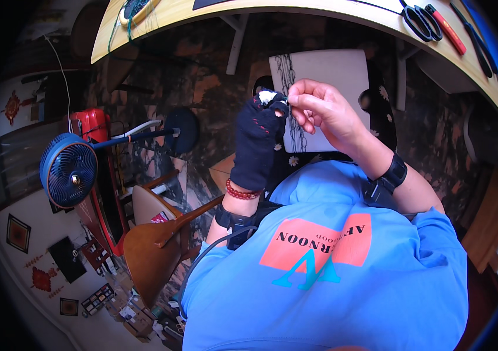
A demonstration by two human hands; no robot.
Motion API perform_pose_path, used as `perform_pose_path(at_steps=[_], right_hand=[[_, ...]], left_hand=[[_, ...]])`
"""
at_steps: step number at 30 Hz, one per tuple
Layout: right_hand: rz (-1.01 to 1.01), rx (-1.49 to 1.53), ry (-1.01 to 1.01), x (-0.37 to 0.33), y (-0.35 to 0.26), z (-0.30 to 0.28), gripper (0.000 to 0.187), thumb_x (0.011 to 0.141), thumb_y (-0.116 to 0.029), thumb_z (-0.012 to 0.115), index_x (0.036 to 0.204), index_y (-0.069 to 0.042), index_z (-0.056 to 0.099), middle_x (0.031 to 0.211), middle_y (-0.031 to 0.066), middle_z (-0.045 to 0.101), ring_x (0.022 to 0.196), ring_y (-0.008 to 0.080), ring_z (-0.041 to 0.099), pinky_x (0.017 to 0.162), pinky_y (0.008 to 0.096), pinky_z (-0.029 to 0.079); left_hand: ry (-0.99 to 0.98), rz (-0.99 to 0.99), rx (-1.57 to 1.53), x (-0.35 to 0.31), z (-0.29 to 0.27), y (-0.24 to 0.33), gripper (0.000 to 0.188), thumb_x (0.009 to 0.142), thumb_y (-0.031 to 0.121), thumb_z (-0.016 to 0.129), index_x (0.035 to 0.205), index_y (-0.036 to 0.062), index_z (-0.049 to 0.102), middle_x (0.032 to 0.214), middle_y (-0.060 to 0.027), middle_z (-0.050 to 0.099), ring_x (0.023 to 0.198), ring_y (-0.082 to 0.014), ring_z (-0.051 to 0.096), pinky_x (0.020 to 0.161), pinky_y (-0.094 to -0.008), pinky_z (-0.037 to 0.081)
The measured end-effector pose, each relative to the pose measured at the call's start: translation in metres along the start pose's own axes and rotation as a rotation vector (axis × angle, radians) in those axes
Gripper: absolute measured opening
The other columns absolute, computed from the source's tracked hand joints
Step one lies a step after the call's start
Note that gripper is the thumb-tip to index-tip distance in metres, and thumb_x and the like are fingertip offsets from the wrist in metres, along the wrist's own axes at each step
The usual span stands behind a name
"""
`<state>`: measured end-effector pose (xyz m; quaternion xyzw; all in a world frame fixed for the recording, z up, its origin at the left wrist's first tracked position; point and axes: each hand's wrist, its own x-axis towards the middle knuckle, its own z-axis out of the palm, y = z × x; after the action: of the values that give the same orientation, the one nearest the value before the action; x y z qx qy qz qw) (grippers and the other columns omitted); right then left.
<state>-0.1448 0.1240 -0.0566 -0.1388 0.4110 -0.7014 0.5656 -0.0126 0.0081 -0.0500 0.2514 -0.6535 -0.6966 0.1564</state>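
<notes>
A black sock (253, 149) with red stitches is drawn over my left hand (269, 114), covering it down to the wrist. The hand looks curled inside the cloth, and a bit of finger shows through a gap near its tip. Something white (266, 96) shows at the sock's top end. My right hand (319, 108) meets the sock there, thumb and forefinger pinched together at its edge. Whatever lies between those fingertips is too small to make out. Both hands are above a pale board-like surface (334, 76) with a dark branching pattern.
A curved wooden table (331, 10) spans the far side, bearing black scissors (421, 23), a red-handled tool (445, 29) and a bowl (138, 9) with dark green thread. To the left are a blue fan (69, 169), a red case (94, 126) and a wooden chair (149, 248).
</notes>
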Motion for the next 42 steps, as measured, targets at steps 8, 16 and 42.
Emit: perform_pose_path(at_steps=[8,16,42], right_hand=[[-0.129,-0.162,0.011,-0.002,0.002,0.001,0.017,0.095,-0.021,0.065,0.096,-0.005,0.061,0.065,0.0005,0.062,0.051,0.0046,0.055,0.048,0.0176,0.042],[-0.088,-0.136,0.014,-0.001,0.001,-0.003,0.015,0.093,-0.019,0.066,0.095,-0.005,0.061,0.064,0.0012,0.061,0.049,0.0052,0.054,0.045,0.0185,0.042],[-0.051,-0.247,-0.021,-0.001,-0.012,-0.003,0.015,0.092,-0.019,0.06,0.092,-0.004,0.061,0.067,0.0046,0.065,0.052,0.0074,0.06,0.048,0.0199,0.046]], left_hand=[[0.052,-0.045,-0.097,-0.005,0.003,-0.001,0.005,0.094,0.012,0.059,0.095,0.0073,0.062,0.079,0.0051,0.056,0.068,-0.0043,0.048,0.06,-0.0217,0.04],[0.068,0.041,0.016,-0.003,0.003,-0.002,0.008,0.093,0.01,0.06,0.099,0.0057,0.063,0.084,0.0043,0.058,0.075,-0.0049,0.05,0.065,-0.0221,0.043],[0.114,0.134,0.213,0.003,0.003,0.011,0.003,0.088,0.008,0.063,0.091,0.0079,0.063,0.08,0.006,0.056,0.073,-0.0037,0.049,0.064,-0.0203,0.04]])
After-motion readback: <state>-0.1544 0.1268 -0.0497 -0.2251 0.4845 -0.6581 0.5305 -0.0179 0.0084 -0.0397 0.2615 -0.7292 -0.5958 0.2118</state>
